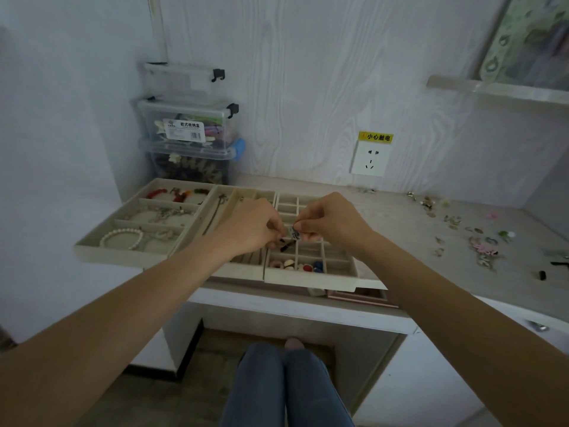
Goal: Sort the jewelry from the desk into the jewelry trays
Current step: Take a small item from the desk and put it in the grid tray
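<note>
Both hands meet over the small-squares tray (311,274), and between them is a tiny blue and silver piece (294,233). The left hand (251,229) and the right hand (328,221) each pinch it with thumb and fingertips, one from each side, so the piece hangs right in the middle of the two grips. Just under the grip a thin dark bit (288,245) sticks out (I cannot tell if it is part of the piece).

To do this step well, I think the hands should keep the pinch soft but snug, lower the piece straight down into an empty square below the grip, and let go only when it sits inside. Squeezing hard could bend it.

Both arms reach forward and come together like a pointy roof. The wrists are bent a little down, the knuckles face up, and the other fingers are curled in.

More loose jewelry (480,241) lies on the desk (385,211), far to the right of the grip.
</note>
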Demonstrator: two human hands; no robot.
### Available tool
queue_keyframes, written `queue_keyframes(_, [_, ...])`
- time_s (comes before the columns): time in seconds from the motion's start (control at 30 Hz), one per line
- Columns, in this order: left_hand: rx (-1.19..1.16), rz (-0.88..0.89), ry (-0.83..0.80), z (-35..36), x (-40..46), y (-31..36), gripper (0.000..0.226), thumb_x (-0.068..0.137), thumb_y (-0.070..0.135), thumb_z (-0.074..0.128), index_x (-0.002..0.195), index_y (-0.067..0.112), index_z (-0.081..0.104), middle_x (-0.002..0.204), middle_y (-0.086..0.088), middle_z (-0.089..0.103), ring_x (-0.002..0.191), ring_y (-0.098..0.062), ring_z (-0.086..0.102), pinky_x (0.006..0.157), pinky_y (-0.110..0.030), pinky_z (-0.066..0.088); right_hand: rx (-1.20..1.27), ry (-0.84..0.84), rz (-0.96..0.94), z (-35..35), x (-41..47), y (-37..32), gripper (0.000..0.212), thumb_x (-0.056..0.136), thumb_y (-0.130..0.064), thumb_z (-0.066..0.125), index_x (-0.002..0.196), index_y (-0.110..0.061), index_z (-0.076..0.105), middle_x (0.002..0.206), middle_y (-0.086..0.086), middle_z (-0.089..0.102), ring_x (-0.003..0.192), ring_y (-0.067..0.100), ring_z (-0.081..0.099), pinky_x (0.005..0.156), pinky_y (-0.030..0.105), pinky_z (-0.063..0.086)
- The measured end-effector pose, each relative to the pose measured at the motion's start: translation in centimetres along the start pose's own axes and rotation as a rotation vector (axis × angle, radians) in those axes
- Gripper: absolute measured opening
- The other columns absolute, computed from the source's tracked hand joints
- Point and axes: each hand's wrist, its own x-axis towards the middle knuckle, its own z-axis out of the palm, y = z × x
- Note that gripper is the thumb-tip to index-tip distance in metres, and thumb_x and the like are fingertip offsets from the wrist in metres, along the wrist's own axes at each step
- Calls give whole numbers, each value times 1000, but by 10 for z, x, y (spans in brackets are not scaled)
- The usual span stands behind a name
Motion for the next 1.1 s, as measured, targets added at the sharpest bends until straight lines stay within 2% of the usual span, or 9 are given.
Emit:
queue_keyframes(0.07, [-13,-24,6,1,1,1,18,86,13,65,104,13,68,99,-2,69,73,-2,60,62,-7,40,36,18,5,-2,0,-2,8,82,-7,69,87,0,71,67,6,67,47,-4,59,55,9,50])
queue_keyframes(0.23, [-30,-60,-15,3,4,2,35,83,23,70,116,14,63,108,-3,66,86,-5,54,76,-17,38,188,28,42,-7,-1,-8,6,83,-2,67,87,2,67,67,8,67,54,6,63,56,14,52])
queue_keyframes(0.37, [-173,-44,-3,3,6,1,18,81,22,71,98,17,73,92,5,68,78,4,53,68,-7,35,243,27,70,-6,0,-10,11,82,-1,68,92,4,66,67,7,66,54,8,64,59,16,55])
queue_keyframes(0.5, [-268,-97,-11,2,5,-5,14,80,22,72,93,18,73,88,11,66,89,-4,58,81,-17,42,268,39,108,-5,-1,-6,8,80,0,69,87,4,66,68,9,67,53,6,64,55,14,53])
queue_keyframes(0.57, [-227,-106,-20,1,5,-7,13,80,22,71,92,16,73,90,7,68,86,-2,58,84,-20,43,257,33,131,-3,-3,-4,3,80,1,69,80,0,66,68,10,66,49,4,62,52,12,51])
queue_keyframes(0.63, [-156,-100,-27,0,6,-6,12,81,21,71,90,15,74,92,4,70,79,2,57,76,-16,42,219,31,143,0,-2,-3,5,80,0,69,77,-2,65,68,10,66,48,4,62,52,13,51])
queue_keyframes(0.87, [24,-84,-58,-6,11,-1,14,84,21,68,95,12,72,92,5,63,85,-5,53,79,-20,38,174,-13,211,7,-1,-3,12,80,-2,70,88,5,66,65,9,65,42,1,60,46,11,48])
queue_keyframes(1.03, [-2,-58,-44,-5,12,-1,10,84,19,68,91,13,71,87,1,66,73,-5,58,68,-18,42,204,-22,219,4,-4,-4,7,79,-1,70,83,3,65,65,11,65,43,2,60,47,12,49])
queue_keyframes(1.1, [14,-50,-47,-3,12,1,11,84,19,68,92,12,71,87,6,61,75,-3,53,71,-18,39,198,-36,234,5,-4,-4,10,79,-1,70,86,5,65,64,10,64,41,1,59,45,11,47])
